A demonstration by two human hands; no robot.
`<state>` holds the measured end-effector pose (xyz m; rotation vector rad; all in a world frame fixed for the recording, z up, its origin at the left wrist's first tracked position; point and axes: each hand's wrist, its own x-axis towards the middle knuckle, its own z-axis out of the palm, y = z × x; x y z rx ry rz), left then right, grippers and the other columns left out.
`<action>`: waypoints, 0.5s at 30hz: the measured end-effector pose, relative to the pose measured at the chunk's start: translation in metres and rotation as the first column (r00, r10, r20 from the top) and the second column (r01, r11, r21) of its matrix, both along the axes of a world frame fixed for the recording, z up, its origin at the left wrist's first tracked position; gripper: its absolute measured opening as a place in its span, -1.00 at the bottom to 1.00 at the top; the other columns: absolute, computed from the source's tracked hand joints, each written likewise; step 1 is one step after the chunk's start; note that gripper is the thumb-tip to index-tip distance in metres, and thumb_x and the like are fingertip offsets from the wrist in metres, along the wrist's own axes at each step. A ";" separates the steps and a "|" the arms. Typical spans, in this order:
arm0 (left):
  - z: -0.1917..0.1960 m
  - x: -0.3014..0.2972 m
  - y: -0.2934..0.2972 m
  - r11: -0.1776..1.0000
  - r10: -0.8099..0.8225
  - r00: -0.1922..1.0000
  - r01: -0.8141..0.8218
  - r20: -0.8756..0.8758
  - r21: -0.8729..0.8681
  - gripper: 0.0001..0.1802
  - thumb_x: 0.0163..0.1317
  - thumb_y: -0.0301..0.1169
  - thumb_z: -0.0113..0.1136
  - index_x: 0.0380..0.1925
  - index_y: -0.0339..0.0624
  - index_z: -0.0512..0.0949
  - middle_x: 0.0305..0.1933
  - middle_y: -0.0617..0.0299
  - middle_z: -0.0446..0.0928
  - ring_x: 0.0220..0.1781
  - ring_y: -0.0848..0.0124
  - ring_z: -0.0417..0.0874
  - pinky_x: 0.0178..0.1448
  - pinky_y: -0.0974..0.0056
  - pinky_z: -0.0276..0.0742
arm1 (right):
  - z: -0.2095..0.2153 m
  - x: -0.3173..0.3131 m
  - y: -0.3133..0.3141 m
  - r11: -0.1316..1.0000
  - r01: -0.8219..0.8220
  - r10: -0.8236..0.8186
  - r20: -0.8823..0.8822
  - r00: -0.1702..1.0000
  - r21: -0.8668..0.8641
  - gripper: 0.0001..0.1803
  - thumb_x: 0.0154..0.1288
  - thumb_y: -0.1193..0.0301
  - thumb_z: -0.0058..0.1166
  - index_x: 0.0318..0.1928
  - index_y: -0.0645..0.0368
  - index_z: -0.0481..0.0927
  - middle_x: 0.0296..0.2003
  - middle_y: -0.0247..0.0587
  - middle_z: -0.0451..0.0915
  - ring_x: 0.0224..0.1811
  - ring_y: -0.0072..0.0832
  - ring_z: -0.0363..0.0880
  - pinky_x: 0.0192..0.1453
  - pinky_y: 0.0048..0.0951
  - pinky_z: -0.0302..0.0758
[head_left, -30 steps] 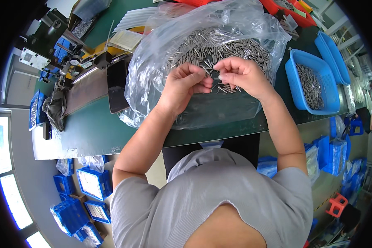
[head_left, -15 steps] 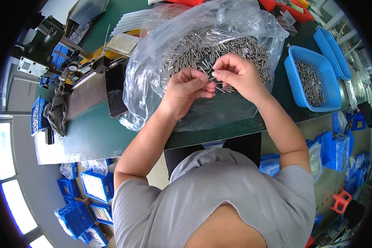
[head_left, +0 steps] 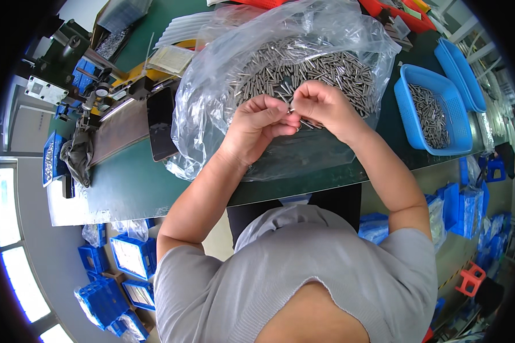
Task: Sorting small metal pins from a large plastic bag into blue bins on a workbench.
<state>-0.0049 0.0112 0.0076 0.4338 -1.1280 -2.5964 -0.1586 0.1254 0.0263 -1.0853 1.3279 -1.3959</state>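
Note:
Both my hands meet over a heap of small metal pins (head_left: 340,71) spread on a large clear plastic bag (head_left: 197,114). My left hand (head_left: 258,123) is closed in a pinch, its thumb against the fingers. My right hand (head_left: 324,108) pinches too, its fingertips touching those of the left. A small shiny metal pin (head_left: 291,110) shows between the two sets of fingertips; most of it is hidden by the fingers. More loose pins lie just beyond and beneath the hands.
A blue basket (head_left: 403,106) partly filled with pins stands at the right, with stacked blue baskets (head_left: 460,74) behind it. A bench machine (head_left: 68,74) and a dark flat panel (head_left: 161,126) occupy the left. The green table's front edge (head_left: 269,197) runs close to my body.
My right hand has shifted slightly left, closing its fingertips against those of my left hand. The left hand has stayed nearly in place.

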 end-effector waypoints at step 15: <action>0.002 -0.001 -0.001 0.985 0.169 0.981 -0.165 0.092 -0.054 -0.91 0.22 -0.50 0.06 -0.35 -0.33 0.47 -0.35 -0.03 0.59 -0.34 0.27 0.65 -0.18 0.26 0.62 | 0.003 -0.023 0.003 0.993 0.107 -0.121 0.461 0.879 0.058 -0.83 0.27 0.40 -0.03 -0.19 0.22 0.46 -0.41 -0.31 0.52 -0.40 -0.54 0.50 -0.39 -0.55 0.46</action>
